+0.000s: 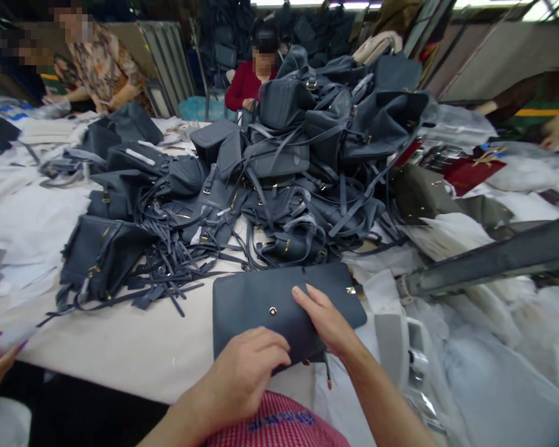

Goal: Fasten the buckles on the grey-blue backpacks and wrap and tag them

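A dark blue-grey leather bag (256,290) lies flat at the table's front edge, its flap side up with a small round metal stud showing. My left hand (254,366) rests at the bag's lower edge, fingers curled against the leather. Across its right part, my right hand (328,320) grips the bag with the thumb on top; some of its fingers are hidden. A gold metal fitting (351,290) shows at the bag's right end. Below the bag hangs a thin strap end (328,375) with a metal tip.
A large heap of similar bags (279,155) rises beyond my hands. Loose narrow straps (168,267) lie to its left. A sewing machine (395,341) and a grey metal bar (494,254) stand at right beside plastic wrapping (498,372). Several people work around the table; another person's hand (0,366) is at left.
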Demonstrator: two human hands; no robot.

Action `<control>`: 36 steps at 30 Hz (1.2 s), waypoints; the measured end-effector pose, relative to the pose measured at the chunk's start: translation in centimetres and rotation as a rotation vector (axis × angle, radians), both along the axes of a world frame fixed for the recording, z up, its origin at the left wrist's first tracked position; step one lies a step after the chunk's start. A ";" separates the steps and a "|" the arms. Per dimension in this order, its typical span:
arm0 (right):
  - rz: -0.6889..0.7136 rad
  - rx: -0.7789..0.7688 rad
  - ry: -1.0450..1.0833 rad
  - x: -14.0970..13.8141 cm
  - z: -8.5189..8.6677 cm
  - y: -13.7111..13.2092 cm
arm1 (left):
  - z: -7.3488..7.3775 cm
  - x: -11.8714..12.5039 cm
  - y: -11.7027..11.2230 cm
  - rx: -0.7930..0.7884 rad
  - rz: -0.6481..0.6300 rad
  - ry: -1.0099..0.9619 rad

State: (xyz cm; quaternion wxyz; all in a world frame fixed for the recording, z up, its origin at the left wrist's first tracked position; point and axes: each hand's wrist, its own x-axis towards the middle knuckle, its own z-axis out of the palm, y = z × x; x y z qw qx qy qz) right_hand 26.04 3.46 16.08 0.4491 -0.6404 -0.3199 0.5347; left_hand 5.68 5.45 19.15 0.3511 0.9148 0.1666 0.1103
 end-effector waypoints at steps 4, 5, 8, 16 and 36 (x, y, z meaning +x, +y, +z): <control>0.040 0.013 -0.117 0.2 1.0 0.2 | -1.7 5.9 -2.3 0.372 -0.309 0.074; 0.069 0.027 -0.130 0.3 1.4 0.2 | -2.6 7.4 -2.6 0.487 -0.313 0.091; 0.063 0.121 -0.012 0.9 2.2 -0.5 | -5.3 10.2 -2.3 0.637 -0.197 0.247; -0.483 -0.147 0.249 1.5 -3.4 -11.3 | -4.9 7.9 1.7 0.455 -0.119 0.406; -0.492 0.045 0.344 -4.1 -6.6 -13.6 | -5.8 7.3 1.6 -0.162 -0.438 0.181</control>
